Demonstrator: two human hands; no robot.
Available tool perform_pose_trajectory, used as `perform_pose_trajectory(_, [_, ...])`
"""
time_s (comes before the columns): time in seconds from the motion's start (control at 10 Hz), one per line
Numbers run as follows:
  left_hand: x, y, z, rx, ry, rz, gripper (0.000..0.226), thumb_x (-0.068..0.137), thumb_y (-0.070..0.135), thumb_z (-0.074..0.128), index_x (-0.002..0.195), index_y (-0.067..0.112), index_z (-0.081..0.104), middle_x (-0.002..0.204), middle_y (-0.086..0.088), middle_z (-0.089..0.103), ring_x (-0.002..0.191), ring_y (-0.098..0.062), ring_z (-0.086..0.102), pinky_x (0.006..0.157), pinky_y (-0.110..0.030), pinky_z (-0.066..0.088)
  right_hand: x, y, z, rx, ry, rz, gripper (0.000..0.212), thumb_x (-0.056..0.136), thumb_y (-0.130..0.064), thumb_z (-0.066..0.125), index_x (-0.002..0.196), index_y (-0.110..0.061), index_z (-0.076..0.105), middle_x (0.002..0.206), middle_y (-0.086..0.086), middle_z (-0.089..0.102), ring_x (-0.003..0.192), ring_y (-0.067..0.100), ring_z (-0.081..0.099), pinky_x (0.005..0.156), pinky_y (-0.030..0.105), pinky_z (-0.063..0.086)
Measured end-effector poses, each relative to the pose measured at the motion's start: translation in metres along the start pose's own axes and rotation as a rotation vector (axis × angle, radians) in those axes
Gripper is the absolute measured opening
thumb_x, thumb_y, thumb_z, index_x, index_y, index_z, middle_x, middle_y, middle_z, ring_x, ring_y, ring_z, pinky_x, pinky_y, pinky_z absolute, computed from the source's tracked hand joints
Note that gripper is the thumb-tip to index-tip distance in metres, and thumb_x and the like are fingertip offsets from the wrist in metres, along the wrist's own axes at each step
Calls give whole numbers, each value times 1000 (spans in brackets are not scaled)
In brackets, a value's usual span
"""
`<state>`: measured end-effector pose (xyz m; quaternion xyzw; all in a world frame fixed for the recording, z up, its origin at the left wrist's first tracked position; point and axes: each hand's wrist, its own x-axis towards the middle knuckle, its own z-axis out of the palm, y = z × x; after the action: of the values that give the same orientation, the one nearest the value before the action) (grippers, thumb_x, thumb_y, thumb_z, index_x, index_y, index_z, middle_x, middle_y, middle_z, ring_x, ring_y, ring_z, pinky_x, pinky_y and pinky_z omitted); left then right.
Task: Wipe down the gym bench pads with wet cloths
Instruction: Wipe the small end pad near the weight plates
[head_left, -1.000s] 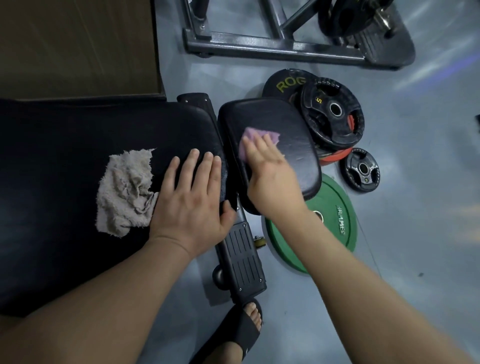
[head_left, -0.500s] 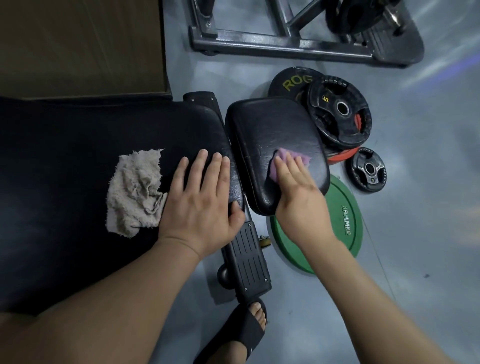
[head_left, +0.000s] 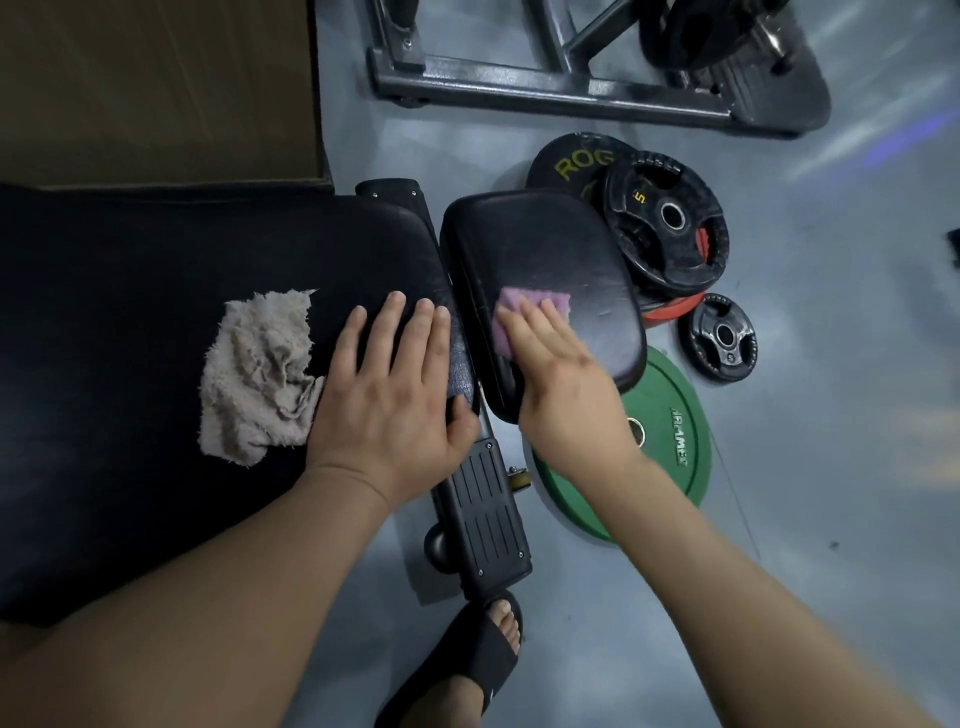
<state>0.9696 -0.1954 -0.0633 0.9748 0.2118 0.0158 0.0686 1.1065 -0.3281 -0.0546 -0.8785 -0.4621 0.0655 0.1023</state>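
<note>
Two flat hands: the left hand (head_left: 387, 400) rests on the long pad (head_left: 130, 312) beside the beige cloth (head_left: 254, 374); the right hand (head_left: 566, 384) presses the purple cloth (head_left: 545, 302) onto the small pad (head_left: 545, 244). Unpinched, that cloth may slide off.

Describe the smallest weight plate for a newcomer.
Find the small black bench pad under the purple cloth. Weight plates lie on the floor to its right. Yours is the smallest black one, unstacked, beside the green disc.

My one feed — head-worn wide-angle, tilted steeply down, close above the surface (head_left: 130, 338) and grey floor (head_left: 841, 519), edges bowed.
</note>
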Motion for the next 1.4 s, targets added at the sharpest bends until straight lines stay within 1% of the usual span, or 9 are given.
perform_pose_trajectory(0.1, [1,0,0,-4,3,5,78,92,46,39,157,2,33,160,-17,37,152,-36,26,123,-57,17,17,5,-4,0,-26,-23,66,86,-11,30,151,-13,46,159,3,43,151,29,31,121,48,33])
perform_pose_trajectory(0.3, [0,0,-1,4,-1,3,78,93,47,38,157,2,32,161,-16,36,152,-36,25,124,-57,16,122,15,-7,3,-51,37,72,83,-6,33,154,-17,42,162,3,38,153,28,26,119,54,32])
perform_pose_trajectory(0.5, [0,-1,0,-15,6,1,78,92,46,39,156,2,35,160,-16,38,151,-36,27,123,-57,17,26,17,-8,19,-22,5,64,91,-22,28,154,-17,44,162,2,38,153,27,26,124,47,27])
perform_pose_trajectory(0.6, [0,-1,-1,-26,7,6,78,91,46,40,156,2,35,159,-17,39,151,-37,27,123,-57,17,8,28,-15,12,-45,-19,64,91,-15,29,153,-14,44,162,1,38,154,25,26,127,38,19])
perform_pose_trajectory(0.7, [0,-1,-1,-15,2,12,78,92,46,39,156,2,34,160,-17,38,151,-37,26,123,-57,17,46,51,-22,5,20,98,71,86,9,40,153,-12,43,163,3,36,154,25,25,128,36,12])
perform_pose_trajectory(0.8, [0,-2,0,-9,-4,10,77,93,46,37,156,2,33,160,-17,37,152,-37,26,123,-58,17,92,52,-22,14,53,297,69,88,3,39,156,-10,37,166,5,29,155,26,19,128,32,7])
perform_pose_trajectory(1.0, [1,-1,0,-22,13,15,77,91,45,40,155,1,37,158,-18,40,150,-38,29,122,-58,19,92,10,-10,27,-48,-65,71,85,-2,36,155,-13,41,163,5,35,153,28,25,127,36,17])
perform_pose_trajectory(1.2, [1,-2,0,-19,0,15,76,93,45,37,155,1,35,159,-18,39,150,-38,28,122,-58,18,120,53,-29,-8,61,332,57,81,3,39,135,-7,54,160,6,40,148,25,34,124,34,22])
perform_pose_trajectory(1.4, [1,-2,-1,-35,-6,17,77,92,45,39,155,1,36,159,-17,39,151,-38,27,122,-58,18,110,29,-8,22,49,-68,63,87,3,38,149,-10,49,159,6,43,151,27,32,127,40,18])
